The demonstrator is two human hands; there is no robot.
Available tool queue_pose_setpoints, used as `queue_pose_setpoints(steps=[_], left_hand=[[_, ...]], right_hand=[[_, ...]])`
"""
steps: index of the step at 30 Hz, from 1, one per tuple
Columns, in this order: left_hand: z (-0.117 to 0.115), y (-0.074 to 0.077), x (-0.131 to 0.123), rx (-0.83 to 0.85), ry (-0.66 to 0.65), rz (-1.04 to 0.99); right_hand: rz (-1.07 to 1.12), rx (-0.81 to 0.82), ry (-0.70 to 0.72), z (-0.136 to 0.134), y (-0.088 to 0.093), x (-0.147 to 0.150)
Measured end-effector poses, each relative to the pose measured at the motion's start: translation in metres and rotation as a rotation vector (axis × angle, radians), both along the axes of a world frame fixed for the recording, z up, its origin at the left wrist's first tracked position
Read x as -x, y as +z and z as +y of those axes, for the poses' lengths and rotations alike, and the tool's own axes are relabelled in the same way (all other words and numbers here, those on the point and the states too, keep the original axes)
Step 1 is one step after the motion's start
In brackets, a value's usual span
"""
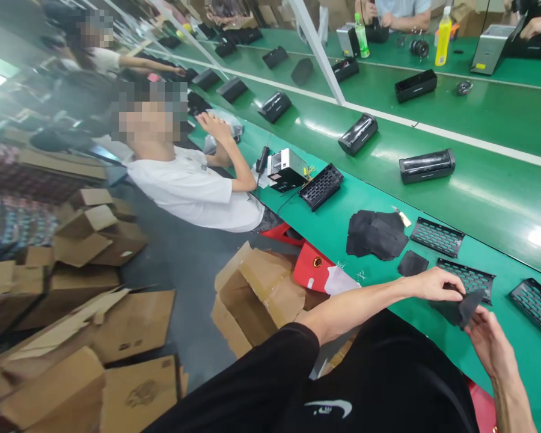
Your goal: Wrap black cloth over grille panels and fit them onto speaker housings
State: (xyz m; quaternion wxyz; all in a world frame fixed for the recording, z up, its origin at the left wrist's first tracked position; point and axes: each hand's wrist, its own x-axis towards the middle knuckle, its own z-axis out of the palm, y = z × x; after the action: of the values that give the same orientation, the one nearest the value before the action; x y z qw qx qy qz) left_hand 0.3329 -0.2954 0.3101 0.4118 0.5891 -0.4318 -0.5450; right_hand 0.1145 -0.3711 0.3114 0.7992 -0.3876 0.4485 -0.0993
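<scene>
The green counter (pixel 333 240) carries a stack of black fabric pieces (pixel 376 234) at its near edge. At 3 o'clock from the stack, three black perforated grilles (pixel 437 237) are laid flat. At 12 o'clock, black speaker housings (pixel 426 165) are spaced along the counter.

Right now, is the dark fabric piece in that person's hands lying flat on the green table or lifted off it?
Lifted: the dark fabric piece is pinched between the left hand and right hand, its edge curling above the green table.
</scene>
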Motion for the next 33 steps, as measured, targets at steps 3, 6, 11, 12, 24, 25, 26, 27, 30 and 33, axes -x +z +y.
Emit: queue_pose_setpoints(steps=[3, 6, 11, 12, 24, 25, 26, 27, 30, 33], left_hand=[[-0.006, 0.007, -0.002, 0.075, -0.241, -0.245], [-0.015, 0.01, -0.002, 0.043, -0.299, -0.451], [-0.027, -0.001, 0.001, -0.084, -0.186, -0.681], [-0.029, -0.005, 0.002, -0.113, -0.168, -0.722], [-0.007, -0.042, -0.009, -0.292, 0.113, -0.984], [-0.007, -0.043, -0.011, -0.299, 0.106, -0.956], [-0.007, -0.043, -0.014, -0.303, 0.108, -0.923], [-0.007, -0.041, -0.016, -0.304, 0.12, -0.884], [-0.007, -0.031, -0.024, -0.273, 0.209, -0.713], [-0.003, -0.013, -0.031, -0.261, 0.327, -0.364]], right_hand=[[0.008, 0.045, 0.023, -0.012, -0.013, 0.004], [0.213, 0.303, 0.157, -0.026, -0.023, -0.002], [0.484, 0.595, 0.193, -0.061, -0.042, -0.02], [0.526, 0.64, 0.203, -0.068, -0.045, -0.025], [0.707, 1.044, 0.535, -0.109, -0.062, -0.042], [0.684, 1.034, 0.548, -0.112, -0.063, -0.042], [0.662, 1.021, 0.558, -0.116, -0.063, -0.042], [0.643, 1.006, 0.571, -0.119, -0.062, -0.041], [0.562, 0.918, 0.615, -0.127, -0.05, -0.035], [0.424, 0.645, 0.516, -0.126, -0.027, -0.025]])
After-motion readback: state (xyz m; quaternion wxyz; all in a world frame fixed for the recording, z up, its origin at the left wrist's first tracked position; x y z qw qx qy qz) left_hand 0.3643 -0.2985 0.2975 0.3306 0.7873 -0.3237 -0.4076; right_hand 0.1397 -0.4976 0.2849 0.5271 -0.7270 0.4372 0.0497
